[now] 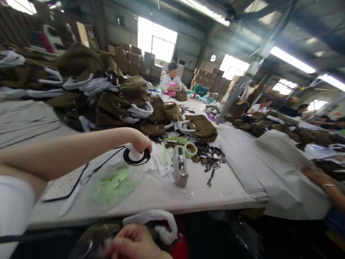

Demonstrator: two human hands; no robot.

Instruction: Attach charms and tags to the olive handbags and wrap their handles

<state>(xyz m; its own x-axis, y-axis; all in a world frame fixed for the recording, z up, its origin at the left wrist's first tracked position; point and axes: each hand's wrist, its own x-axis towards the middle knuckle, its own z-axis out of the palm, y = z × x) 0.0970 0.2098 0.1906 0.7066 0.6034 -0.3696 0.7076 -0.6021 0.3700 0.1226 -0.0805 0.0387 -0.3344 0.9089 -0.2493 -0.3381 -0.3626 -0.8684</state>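
Observation:
My left hand (141,142) reaches out over the table, its fingers curled down beside a black ring-shaped thing (136,157) with a thin dark cord. What those fingers grip is hidden. White strips (159,160) lie just beyond. Low in the view, my right hand (136,242) is closed at an olive-brown fabric bag (93,239), blurred and cut off by the lower edge. The bag's handle (161,216) is wrapped in white. A grey tape dispenser (180,165) stands right of the strips, next to a roll of green tape (191,149).
Light green pieces (115,185) lie in clear plastic near a dark-edged flat item (64,183). Black tags or cords (208,156) are heaped right of the tape. Olive bags (121,104) pile up behind. A co-worker (172,81) sits opposite; another person's hand (318,176) touches grey sheeting (291,172).

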